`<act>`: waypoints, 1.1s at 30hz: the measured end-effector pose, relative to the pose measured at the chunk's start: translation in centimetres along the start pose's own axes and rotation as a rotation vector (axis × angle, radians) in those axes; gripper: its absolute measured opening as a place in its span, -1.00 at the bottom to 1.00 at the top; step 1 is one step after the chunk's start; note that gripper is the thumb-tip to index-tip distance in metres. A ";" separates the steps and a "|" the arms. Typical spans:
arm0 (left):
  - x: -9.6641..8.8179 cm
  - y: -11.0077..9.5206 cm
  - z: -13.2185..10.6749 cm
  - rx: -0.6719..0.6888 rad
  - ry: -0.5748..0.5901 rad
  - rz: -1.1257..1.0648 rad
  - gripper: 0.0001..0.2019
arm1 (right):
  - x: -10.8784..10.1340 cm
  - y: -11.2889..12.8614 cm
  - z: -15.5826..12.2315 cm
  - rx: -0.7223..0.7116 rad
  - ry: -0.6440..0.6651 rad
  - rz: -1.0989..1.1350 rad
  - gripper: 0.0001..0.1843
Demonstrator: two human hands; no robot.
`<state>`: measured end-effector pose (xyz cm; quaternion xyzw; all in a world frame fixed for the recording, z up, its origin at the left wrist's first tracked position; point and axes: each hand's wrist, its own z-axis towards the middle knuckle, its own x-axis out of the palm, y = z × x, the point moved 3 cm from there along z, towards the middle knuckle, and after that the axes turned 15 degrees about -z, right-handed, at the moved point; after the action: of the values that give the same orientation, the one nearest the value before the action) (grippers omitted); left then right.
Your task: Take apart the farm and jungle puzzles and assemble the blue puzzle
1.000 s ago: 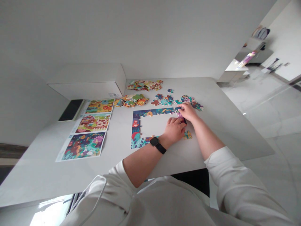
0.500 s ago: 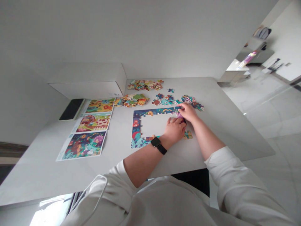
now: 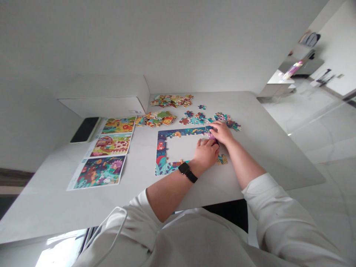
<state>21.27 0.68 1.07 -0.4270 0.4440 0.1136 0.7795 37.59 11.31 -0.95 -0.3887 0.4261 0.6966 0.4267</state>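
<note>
A partly joined jigsaw puzzle border (image 3: pixel 161 145) lies on the table, with bare tabletop inside it. At its right side, my left hand (image 3: pixel 206 151) has bent fingers over a dark and purple puzzle piece (image 3: pixel 212 136), partly covering it. My right hand (image 3: pixel 221 132) grips the same right edge near the top corner, thumb and fingers on the pieces there. The exact joint between the pieces is hidden under my fingers. Just right of my left hand lies a loose yellow and teal puzzle piece (image 3: pixel 222 159).
Loose puzzle pieces (image 3: pixel 197 118) and a further pile (image 3: pixel 228 121) lie beyond the border. Two more piles (image 3: pixel 172 100) sit near the wall. Picture sheets (image 3: pixel 111 144), a phone (image 3: pixel 85 129) and a white box (image 3: pixel 102 105) occupy the left.
Both hands stay at the border's right side. My right fingertips have shifted very slightly left, and the dark edge under the hands sits a little closer in.
</note>
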 end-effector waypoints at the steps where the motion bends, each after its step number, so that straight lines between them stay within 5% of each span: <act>1: 0.0 0.0 0.0 0.001 0.002 0.001 -0.76 | -0.1 0.1 0.0 -0.010 -0.001 0.009 -0.63; 11: -0.1 0.1 0.0 0.011 0.023 0.025 -0.73 | 0.0 0.8 -0.3 -0.108 0.015 -0.019 -0.64; 33: -0.2 0.0 0.1 0.014 0.044 -0.009 -0.72 | -0.1 0.8 0.0 -0.039 0.023 -0.043 -0.74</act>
<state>21.20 0.81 1.24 -0.4262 0.4599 0.0975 0.7729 36.82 11.09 -0.67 -0.4140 0.4087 0.6911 0.4289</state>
